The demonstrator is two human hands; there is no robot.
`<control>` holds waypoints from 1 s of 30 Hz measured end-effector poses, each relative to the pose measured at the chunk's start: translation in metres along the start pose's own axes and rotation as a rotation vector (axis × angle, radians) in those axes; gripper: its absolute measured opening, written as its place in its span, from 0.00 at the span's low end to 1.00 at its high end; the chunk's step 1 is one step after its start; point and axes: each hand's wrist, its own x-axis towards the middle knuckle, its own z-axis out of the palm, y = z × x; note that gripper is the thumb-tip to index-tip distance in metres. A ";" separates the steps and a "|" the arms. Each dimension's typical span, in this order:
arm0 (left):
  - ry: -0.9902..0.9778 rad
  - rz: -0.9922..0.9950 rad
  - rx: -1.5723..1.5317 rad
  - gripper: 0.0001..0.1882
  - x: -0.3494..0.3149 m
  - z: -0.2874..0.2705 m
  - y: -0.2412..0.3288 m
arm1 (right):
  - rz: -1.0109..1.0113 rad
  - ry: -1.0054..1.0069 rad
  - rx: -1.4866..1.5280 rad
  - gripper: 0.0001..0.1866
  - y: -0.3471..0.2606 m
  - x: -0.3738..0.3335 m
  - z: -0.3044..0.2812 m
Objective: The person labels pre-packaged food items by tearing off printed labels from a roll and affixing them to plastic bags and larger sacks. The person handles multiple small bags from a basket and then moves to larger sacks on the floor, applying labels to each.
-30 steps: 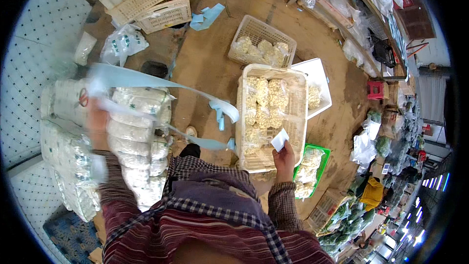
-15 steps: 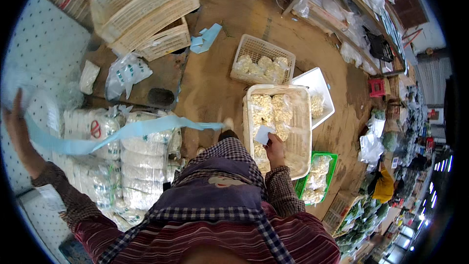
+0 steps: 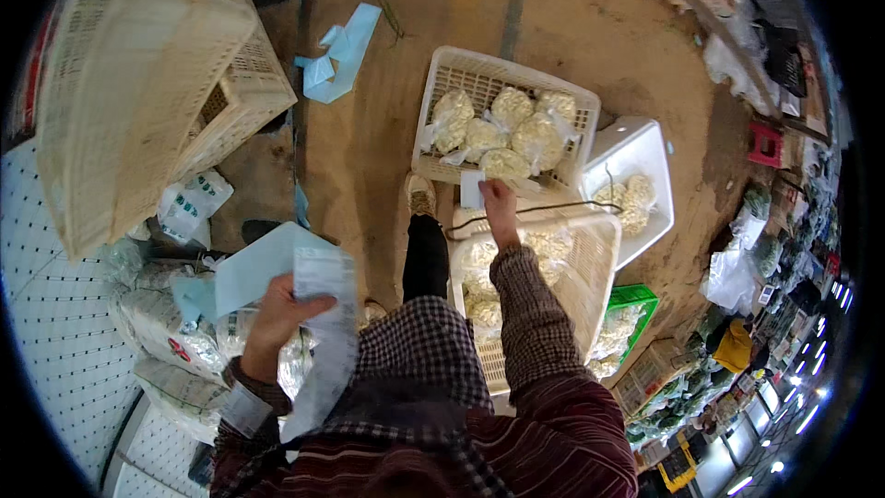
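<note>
The left hand (image 3: 281, 314) grips a long, pale-blue-and-white paper strip (image 3: 324, 337) hanging before a checked cloth apron (image 3: 415, 341). The right hand (image 3: 501, 210) pinches a small, square white label (image 3: 472, 188) over the near rim of a beige, perforated plastic crate (image 3: 470, 74) holding clear bags of cream-coloured pieces (image 3: 512, 109).

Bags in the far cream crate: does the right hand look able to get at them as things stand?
Probably yes: the right hand appears close to the far cream crate, and the bags inside lie uncovered. The small pale slip it pinches could hamper grasping.
</note>
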 end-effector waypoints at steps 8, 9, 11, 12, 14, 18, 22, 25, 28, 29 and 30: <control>-0.031 -0.296 -0.120 0.12 0.162 0.038 -0.024 | -0.392 0.038 -0.953 0.10 0.038 0.227 0.058; -0.036 -0.303 -0.116 0.12 0.180 0.040 -0.026 | -0.525 0.080 -0.978 0.09 0.038 0.245 0.056; -0.028 -0.273 -0.063 0.12 0.213 0.037 -0.031 | -0.675 0.037 -1.038 0.11 0.054 0.275 0.080; -0.039 -0.220 -0.059 0.12 0.229 0.035 -0.040 | -0.694 -0.026 -1.114 0.13 0.076 0.283 0.091; -0.066 -0.156 -0.056 0.12 0.254 0.033 -0.046 | -0.670 -0.214 -1.267 0.19 0.121 0.268 0.112; -0.065 -0.095 -0.050 0.12 0.271 0.025 -0.040 | -0.592 -0.472 -1.255 0.22 0.128 0.196 0.134; -0.117 -0.101 -0.043 0.12 0.275 0.025 -0.034 | -0.460 -0.855 -1.411 0.17 0.106 0.167 0.094; -0.133 -0.111 -0.002 0.13 0.275 0.027 -0.018 | -0.205 -0.422 -0.623 0.11 0.048 0.155 0.079; -0.128 -0.055 -0.049 0.13 0.275 0.027 -0.019 | -0.429 -0.242 -0.313 0.10 -0.049 0.132 0.070; -0.131 -0.052 -0.043 0.13 0.276 0.029 -0.018 | -0.482 -0.271 -0.287 0.10 -0.069 0.122 0.067; -0.142 -0.047 -0.035 0.13 0.277 0.031 -0.018 | -0.552 -0.364 -0.218 0.11 -0.081 0.113 0.066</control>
